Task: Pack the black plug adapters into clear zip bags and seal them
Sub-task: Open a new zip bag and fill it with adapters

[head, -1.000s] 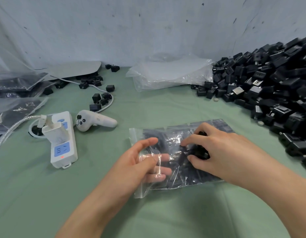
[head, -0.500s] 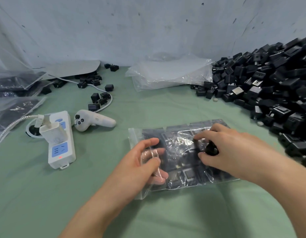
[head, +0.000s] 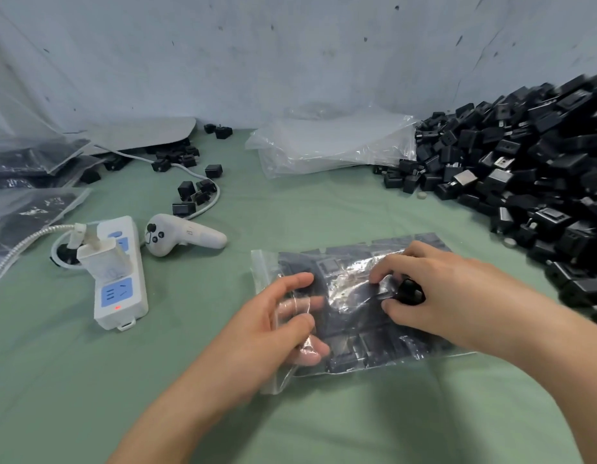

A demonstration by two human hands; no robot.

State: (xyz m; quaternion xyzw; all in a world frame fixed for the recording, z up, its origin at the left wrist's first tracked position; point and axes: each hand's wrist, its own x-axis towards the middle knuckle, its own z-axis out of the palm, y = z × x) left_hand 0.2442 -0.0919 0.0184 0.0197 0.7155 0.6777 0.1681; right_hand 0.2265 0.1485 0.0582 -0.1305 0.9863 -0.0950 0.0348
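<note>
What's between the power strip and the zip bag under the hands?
Head view: a white handheld controller beside the power strip; past it, bare green cloth up to the zip bag.

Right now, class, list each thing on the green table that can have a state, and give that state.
zip bag: unsealed, mouth open at left, partly filled, lying flat.
left hand: fingers inside the bag mouth, thumb on top, pinching it.
right hand: grips a black adapter above the bag.
power strip: red light lit.
white charger: plugged into the strip.
controller: lying on its side, untouched.
adapter pile: loose, unpacked.
</note>
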